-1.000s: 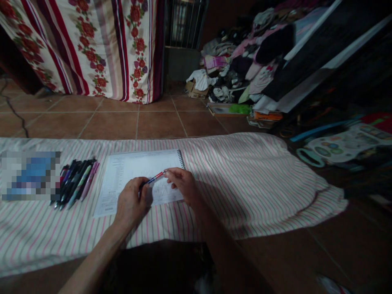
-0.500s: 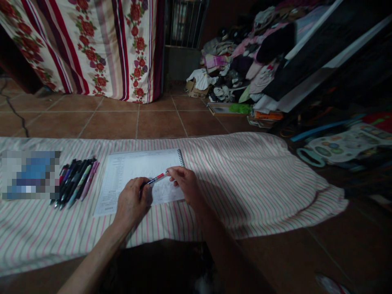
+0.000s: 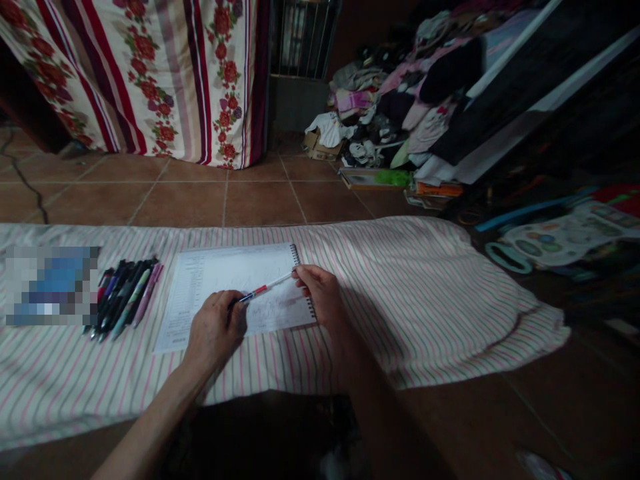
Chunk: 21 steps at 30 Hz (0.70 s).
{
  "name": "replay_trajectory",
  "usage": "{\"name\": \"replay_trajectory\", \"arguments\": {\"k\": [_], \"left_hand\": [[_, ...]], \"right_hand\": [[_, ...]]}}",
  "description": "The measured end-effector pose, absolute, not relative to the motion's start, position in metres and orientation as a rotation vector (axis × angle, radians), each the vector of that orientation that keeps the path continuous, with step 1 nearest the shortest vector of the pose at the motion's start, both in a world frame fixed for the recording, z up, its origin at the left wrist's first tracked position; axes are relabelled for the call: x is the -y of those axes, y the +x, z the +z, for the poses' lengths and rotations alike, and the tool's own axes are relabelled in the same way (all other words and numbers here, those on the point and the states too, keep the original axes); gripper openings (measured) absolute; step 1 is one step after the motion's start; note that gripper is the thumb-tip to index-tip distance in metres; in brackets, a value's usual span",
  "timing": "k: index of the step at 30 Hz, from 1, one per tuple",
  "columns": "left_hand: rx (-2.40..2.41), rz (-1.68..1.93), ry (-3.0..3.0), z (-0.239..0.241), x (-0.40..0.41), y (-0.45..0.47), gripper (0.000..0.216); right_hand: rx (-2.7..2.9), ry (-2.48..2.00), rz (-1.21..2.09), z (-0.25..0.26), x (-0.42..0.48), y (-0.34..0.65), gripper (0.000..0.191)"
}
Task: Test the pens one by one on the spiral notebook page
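My left hand [image 3: 216, 331] is closed round the dark end of a red and blue pen [image 3: 260, 291], low over a spiral notebook [image 3: 220, 277] with a printed page. My right hand [image 3: 321, 293] pinches a thin pale part that sticks out of the pen's other end, above the notebook's wire binding. The notebook lies on a pink and green striped cloth [image 3: 425, 287] spread on the floor.
A row of several pens [image 3: 123, 298] lies left of the notebook, beside a blurred blue patch [image 3: 50, 285]. Brown floor tiles [image 3: 250, 200] stretch beyond the cloth. A floral bedsheet [image 3: 150, 73] hangs at the back left. Piled clothes [image 3: 400, 93] and a toy board [image 3: 560, 240] sit right.
My right hand has moved right, away from the left hand, and a thin pale part now shows between the pen's red section and my right fingers. My left hand stays put.
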<state>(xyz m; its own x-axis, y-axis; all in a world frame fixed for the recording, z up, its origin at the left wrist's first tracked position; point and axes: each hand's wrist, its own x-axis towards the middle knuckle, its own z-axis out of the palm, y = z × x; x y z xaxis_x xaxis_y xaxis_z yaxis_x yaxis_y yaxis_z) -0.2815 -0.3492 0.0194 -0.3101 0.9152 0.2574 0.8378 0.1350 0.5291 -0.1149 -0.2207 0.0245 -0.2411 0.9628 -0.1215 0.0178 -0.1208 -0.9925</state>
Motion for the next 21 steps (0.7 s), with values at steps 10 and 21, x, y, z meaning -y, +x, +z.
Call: {"name": "replay_trajectory", "arguments": {"k": [10,21], "left_hand": [[-2.332,0.856,1.784,0.018,0.351,-0.289,0.031],[-2.333,0.849,1.809,0.019,0.351,-0.289,0.030]], "right_hand": [[1.053,-1.201,1.432,0.023,0.207,-0.105,0.029],[1.359,-1.251,1.240,0.007,0.213,-0.120,0.035]]}}
